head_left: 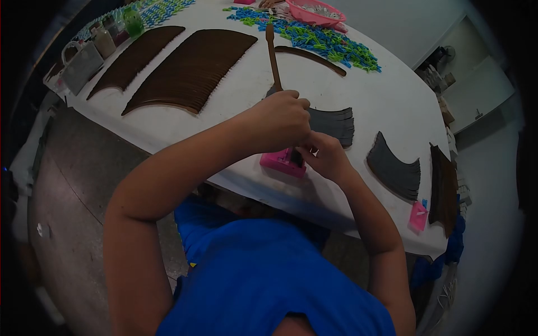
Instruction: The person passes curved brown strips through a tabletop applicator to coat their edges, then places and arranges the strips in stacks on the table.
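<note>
My left hand [284, 119] is closed around the lower end of a long, thin brown strip [273, 59], whose wider tip points away from me. Just below it, my right hand [328, 158] has its fingers pinched together beside a pink block [280, 164] with a dark part on top. What the right fingertips hold is hidden. Partly behind my hands lies a row of grey strips [333, 124]. A single curved brown strip [314, 58] rests farther back on the white table [370, 95].
Brown strips lie side by side in a wide row [188, 70] and a narrower row [140, 59]. Blue and green clips [330, 45] are heaped near a pink basket [316, 14]. Grey strips [397, 168], a pink piece [418, 215] and brown strips [443, 187] sit at right.
</note>
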{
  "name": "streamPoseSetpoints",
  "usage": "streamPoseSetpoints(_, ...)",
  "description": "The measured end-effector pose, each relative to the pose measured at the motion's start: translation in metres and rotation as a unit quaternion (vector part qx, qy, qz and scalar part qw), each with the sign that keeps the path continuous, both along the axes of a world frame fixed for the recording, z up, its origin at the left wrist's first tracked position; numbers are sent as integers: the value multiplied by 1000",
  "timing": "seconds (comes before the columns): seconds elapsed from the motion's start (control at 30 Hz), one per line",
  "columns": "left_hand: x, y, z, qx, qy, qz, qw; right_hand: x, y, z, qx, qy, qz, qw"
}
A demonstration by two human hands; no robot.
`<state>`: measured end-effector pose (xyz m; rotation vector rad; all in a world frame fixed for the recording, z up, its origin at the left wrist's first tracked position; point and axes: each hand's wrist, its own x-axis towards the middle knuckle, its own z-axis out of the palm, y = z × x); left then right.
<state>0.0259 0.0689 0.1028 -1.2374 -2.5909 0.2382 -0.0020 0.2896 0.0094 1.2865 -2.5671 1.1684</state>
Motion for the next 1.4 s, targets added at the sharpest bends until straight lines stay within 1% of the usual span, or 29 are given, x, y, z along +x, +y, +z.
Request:
streamPoseSetpoints(0.07, -1, -2, -1, 30, 45, -27, 998, 1, -2, 1, 0, 8, -3, 1000)
streamPoseSetpoints(0.2, 3, -2, 2, -1, 0, 0, 1000, 1, -2, 1, 3, 17, -2, 1000)
streamPoseSetpoints(0.3, 4, -8, -5, 34, -8, 3, 999, 2, 1, 0, 6, 35, -3, 999)
streamPoseSetpoints(0.37, 3, -13, -15, 82, -16, 3, 996, 3, 3, -1, -23, 25, -9, 999)
streamPoseSetpoints(0.4, 3, -16, -21, 83, -18, 0, 996, 3, 5, -2, -22, 23, -12, 999)
streamPoseSetpoints(0.47, 3, -22, -34, 114, -30, 3, 993, 2, 11, -4, -2, 59, -6, 998)
streamPoseSetpoints(0.5, 3, -24, -43, 114, -33, -1, 993, 3, 13, -4, -2, 57, -10, 998)
streamPoseSetpoints(0.57, 2, -26, -61, 182, -24, -12, 983, 5, 19, -1, 21, 80, 12, 997)
streamPoseSetpoints(0.7, 1, -22, -87, 194, -24, -19, 981, 5, 30, -2, 25, 84, 11, 996)
streamPoseSetpoints(0.77, 3, -18, -94, 256, -24, -36, 966, 5, 36, -1, 45, 103, 17, 993)
streamPoseSetpoints(1.4, 5, -13, -96, 256, -20, -36, 966, 10, 50, -7, 34, 106, 2, 994)
